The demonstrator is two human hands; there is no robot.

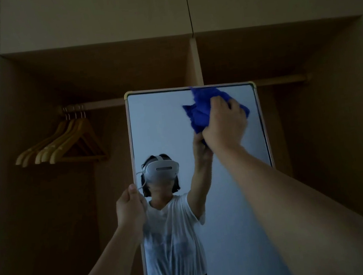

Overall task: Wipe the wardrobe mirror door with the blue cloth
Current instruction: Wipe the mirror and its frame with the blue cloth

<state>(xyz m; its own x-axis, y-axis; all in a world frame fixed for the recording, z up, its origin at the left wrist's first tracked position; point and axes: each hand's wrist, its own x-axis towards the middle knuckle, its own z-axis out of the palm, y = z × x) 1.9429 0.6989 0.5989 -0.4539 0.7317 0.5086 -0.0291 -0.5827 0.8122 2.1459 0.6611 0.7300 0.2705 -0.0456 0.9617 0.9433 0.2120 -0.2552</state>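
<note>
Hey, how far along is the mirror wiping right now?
Early or midway, hard to say: the dim glass shows no streaks or cleaned patches. In hand: the right hand grips the bunched blue cloth against the mirror door near its top right corner, while the left hand holds the door's left edge. Left: seemingly the middle and lower glass.

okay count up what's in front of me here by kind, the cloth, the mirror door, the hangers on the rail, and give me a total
Blue cloth: 1, bunched in the right hand near the mirror's top edge
Mirror door: 1, its left edge held by the left hand
Wooden hangers: about 4, overlapping on the rail, so the count is approximate
Total: about 6
</note>
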